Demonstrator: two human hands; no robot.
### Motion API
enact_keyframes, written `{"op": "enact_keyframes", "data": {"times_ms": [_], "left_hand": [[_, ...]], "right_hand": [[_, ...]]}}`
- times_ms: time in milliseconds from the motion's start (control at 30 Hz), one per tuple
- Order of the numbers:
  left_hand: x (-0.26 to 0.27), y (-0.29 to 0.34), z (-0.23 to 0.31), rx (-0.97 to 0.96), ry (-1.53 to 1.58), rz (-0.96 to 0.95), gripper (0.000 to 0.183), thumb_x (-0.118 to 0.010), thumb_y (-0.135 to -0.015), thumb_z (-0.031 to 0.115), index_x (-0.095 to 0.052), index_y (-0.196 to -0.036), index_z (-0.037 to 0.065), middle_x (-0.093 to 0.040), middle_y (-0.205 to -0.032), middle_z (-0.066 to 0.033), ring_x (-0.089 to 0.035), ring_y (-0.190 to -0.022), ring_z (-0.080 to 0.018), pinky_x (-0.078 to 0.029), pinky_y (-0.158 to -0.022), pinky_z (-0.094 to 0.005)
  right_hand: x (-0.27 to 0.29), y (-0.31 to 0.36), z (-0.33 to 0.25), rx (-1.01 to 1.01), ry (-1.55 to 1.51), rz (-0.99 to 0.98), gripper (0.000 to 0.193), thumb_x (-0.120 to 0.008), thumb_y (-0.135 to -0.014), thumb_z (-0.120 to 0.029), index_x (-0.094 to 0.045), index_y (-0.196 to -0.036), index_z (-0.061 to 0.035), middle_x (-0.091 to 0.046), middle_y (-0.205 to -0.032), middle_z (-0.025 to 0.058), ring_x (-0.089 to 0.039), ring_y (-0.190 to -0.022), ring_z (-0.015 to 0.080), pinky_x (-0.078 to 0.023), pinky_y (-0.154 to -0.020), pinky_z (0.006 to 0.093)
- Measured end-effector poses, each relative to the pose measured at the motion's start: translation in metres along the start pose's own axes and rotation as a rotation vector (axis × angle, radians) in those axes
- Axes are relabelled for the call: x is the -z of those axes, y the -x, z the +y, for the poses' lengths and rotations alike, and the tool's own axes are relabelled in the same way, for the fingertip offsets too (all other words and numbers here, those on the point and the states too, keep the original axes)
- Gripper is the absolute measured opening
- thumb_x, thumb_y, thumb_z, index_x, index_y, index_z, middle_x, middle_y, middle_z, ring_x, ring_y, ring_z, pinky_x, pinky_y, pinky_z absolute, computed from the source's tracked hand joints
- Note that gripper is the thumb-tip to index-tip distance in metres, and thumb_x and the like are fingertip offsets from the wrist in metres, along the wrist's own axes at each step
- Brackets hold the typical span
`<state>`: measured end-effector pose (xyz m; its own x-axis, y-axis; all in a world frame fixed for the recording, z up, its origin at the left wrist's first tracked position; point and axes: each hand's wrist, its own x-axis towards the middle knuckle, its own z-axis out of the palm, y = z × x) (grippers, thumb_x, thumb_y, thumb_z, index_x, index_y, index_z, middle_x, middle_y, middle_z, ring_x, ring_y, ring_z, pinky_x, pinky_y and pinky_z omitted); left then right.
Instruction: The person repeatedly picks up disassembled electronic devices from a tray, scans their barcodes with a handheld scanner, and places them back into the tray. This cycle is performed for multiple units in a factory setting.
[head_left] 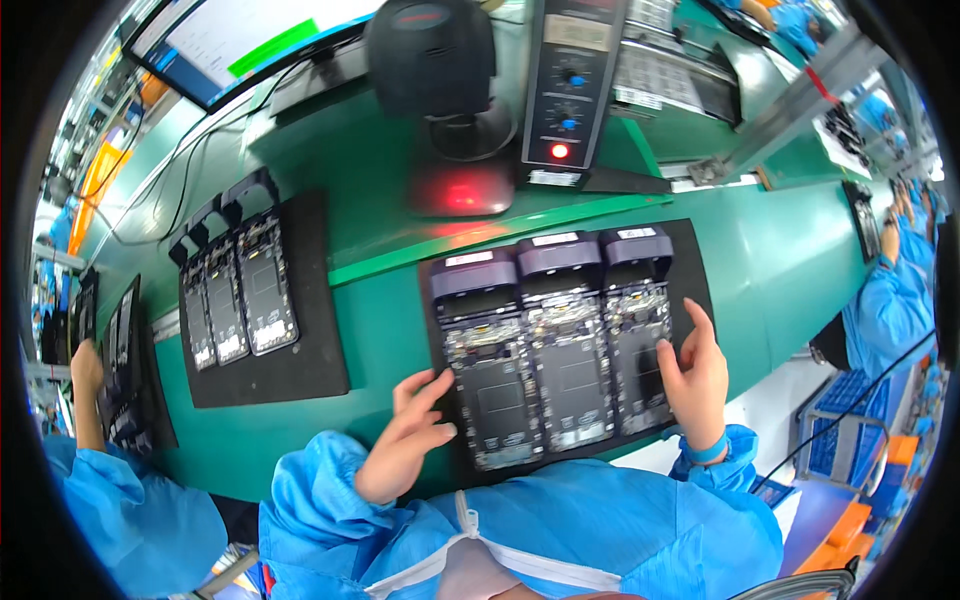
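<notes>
Your left hand, fingers parted, sits left of the device row; your right hand, likewise spread, overlaps its right edge.

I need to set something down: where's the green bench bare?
Bare green benchtop: right of the central black rectangular mat, and, narrower, between it and the left black mat. Crowded: the central mat, with three flat black circuit boards between left hand and right hand.

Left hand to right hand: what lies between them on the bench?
In the head view, three dark devices with exposed circuit boards lie side by side on a black mat between the left hand and the right hand.
</notes>
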<state>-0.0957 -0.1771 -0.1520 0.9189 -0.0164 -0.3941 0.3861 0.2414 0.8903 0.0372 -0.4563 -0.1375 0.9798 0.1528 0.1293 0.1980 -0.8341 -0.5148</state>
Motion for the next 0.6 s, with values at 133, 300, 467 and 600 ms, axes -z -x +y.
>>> {"op": "enact_keyframes", "data": {"times_ms": [133, 300, 467, 600], "left_hand": [[-0.092, -0.063, -0.01, -0.03, -0.012, -0.189, 0.06, -0.053, -0.079, 0.023, -0.028, -0.131, 0.005, -0.015, -0.13, -0.0111, -0.02, -0.119, -0.0241, -0.02, -0.099, -0.0314], [-0.194, -0.123, -0.024, 0.006, 0.31, -0.439, 0.063, -0.047, -0.084, 0.021, -0.014, -0.134, 0.002, -0.012, -0.132, -0.0117, -0.02, -0.123, -0.0299, -0.022, -0.101, -0.0324], [-0.157, -0.113, 0.005, -0.114, -0.127, -0.472, 0.055, -0.047, -0.08, 0.009, -0.025, -0.131, 0.005, -0.016, -0.135, -0.0103, -0.028, -0.121, -0.0285, -0.03, -0.097, -0.0353], [-0.087, -0.064, 0.048, -0.164, 0.024, -0.158, 0.055, -0.046, -0.077, 0.01, -0.028, -0.129, 0.004, -0.028, -0.133, -0.0092, -0.034, -0.116, -0.0266, -0.032, -0.093, -0.0346]], "right_hand": [[0.021, 0.02, -0.002, 0.282, 0.076, 0.018, 0.055, -0.063, -0.064, -0.021, -0.047, -0.115, -0.0086, -0.046, -0.095, 0.0103, -0.042, -0.092, 0.0301, -0.031, -0.08, 0.0438], [0.014, 0.031, 0.04, 0.044, 0.476, 0.001, 0.051, -0.055, -0.075, -0.022, -0.04, -0.124, -0.0229, -0.027, -0.132, 0.0127, -0.021, -0.12, 0.0421, -0.024, -0.085, 0.0649], [0.043, 0.013, 0.11, 0.083, 0.573, 0.052, 0.046, -0.056, -0.073, -0.018, -0.047, -0.117, -0.0254, -0.029, -0.131, 0.0089, -0.026, -0.119, 0.0374, -0.03, -0.086, 0.0599], [0.065, -0.037, 0.197, 0.119, 0.639, 0.237, 0.045, -0.056, -0.072, -0.016, -0.05, -0.114, -0.0292, -0.037, -0.126, 0.0048, -0.036, -0.115, 0.0332, -0.036, -0.087, 0.0466]]}}
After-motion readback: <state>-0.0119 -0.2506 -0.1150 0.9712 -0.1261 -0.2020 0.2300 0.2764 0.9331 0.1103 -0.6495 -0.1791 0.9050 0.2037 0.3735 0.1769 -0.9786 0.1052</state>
